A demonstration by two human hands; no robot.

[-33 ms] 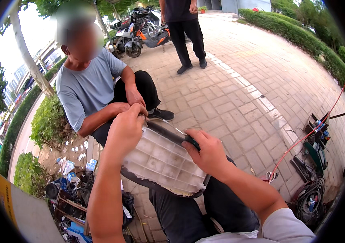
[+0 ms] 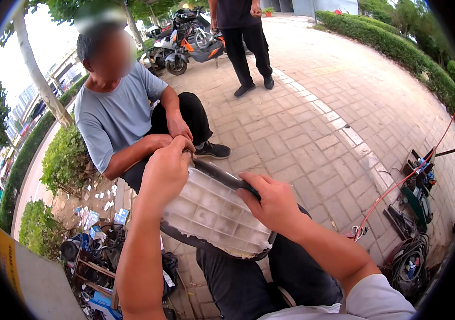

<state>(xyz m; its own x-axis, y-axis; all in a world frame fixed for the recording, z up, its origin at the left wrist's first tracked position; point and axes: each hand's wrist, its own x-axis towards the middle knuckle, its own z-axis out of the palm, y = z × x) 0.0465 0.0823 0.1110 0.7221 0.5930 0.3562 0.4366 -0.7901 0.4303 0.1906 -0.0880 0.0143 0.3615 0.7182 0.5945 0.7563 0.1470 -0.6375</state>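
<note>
A scooter seat (image 2: 222,205) lies underside up over my knees. Its pale ribbed plastic base faces me, with black cover material along the rim. My left hand (image 2: 164,173) is closed on the far-left end of the seat, pinching the dark rim; its fingertips are partly hidden. In my right hand (image 2: 271,205), fingers wrap round the dark green handle of a screwdriver (image 2: 250,188). Its shaft lies along the seat's far edge, and its tip cannot be made out.
A person in a grey-blue shirt (image 2: 118,106) squats just beyond my left hand, hands together. Another person stands farther off (image 2: 243,48), near parked scooters (image 2: 182,45). Tools and a coiled cable (image 2: 409,261) lie at right, a red hose (image 2: 393,189) beside them; a cluttered crate (image 2: 91,264) is at left.
My right hand has shifted slightly left and up with the screwdriver, whose shaft now lies closer to the seat's edge. My left hand and the seat stay nearly still.
</note>
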